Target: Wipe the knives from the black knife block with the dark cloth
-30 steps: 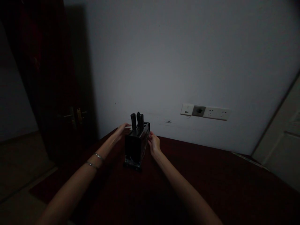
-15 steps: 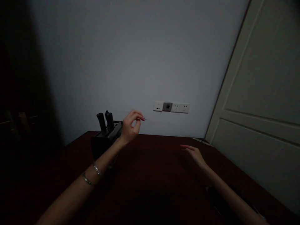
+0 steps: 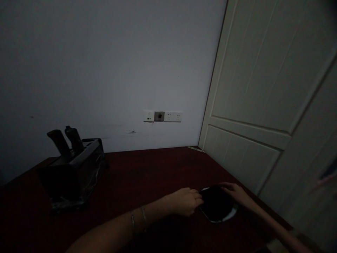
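— What's the biggest thing you face?
— A pale wall (image 3: 113, 63) across the upper frame, then a cream panelled door (image 3: 258, 80) up the right side. A dark red table (image 3: 147, 168) spreads over the lower frame.
— What stands on it?
— A black holder (image 3: 70, 179), lower left, with dark handles (image 3: 59, 142) sticking up from its top.
— And where are you busy?
— Lower right, at a black thing (image 3: 217, 203) with a pale edge, too dark to make out. My left hand (image 3: 186, 201) curls at its left edge; my right hand (image 3: 238, 195) reaches its upper right edge. I can't tell whether either grip is closed on it.
— Anything smaller?
— A row of sockets (image 3: 168, 116) on the wall, mid-frame, and two bracelets (image 3: 143, 213) just behind my left hand.
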Demonstrator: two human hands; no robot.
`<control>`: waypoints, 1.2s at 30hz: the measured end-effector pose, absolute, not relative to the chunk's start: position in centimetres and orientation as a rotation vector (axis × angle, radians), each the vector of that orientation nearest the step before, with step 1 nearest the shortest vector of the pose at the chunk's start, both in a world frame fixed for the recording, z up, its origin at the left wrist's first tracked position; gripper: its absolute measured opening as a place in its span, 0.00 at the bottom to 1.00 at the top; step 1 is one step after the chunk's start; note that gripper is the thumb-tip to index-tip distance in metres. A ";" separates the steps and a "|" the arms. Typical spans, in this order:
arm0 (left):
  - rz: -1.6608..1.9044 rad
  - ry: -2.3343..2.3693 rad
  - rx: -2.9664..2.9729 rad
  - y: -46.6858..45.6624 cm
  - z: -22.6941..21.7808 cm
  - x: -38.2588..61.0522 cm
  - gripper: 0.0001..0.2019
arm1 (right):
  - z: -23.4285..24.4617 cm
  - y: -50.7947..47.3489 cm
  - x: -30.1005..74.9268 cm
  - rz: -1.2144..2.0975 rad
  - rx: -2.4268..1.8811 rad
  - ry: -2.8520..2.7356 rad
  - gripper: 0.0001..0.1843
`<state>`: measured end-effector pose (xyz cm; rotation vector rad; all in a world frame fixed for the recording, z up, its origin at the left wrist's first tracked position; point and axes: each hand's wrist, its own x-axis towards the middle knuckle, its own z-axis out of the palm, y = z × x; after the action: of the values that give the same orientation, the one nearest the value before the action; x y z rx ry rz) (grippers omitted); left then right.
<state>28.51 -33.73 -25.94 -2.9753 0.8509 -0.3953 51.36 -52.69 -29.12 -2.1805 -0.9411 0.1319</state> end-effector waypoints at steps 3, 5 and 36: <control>-0.410 0.924 -2.901 -34.7 -28.4 30.1 0.10 | -29.8 -53.1 51.2 0.222 -2.103 -1.016 0.19; -0.447 0.931 -2.866 -35.0 -29.5 30.8 0.06 | -30.3 -53.0 51.3 0.213 -2.106 -1.009 0.19; -0.188 -0.106 -3.101 -17.9 -21.6 -9.8 0.17 | -31.4 -25.7 17.8 0.944 -1.315 -1.095 0.19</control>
<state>-9.80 -17.92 -21.63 -3.1006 -0.1063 -0.1884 17.76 -25.70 -31.36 -1.3148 -1.0948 0.9437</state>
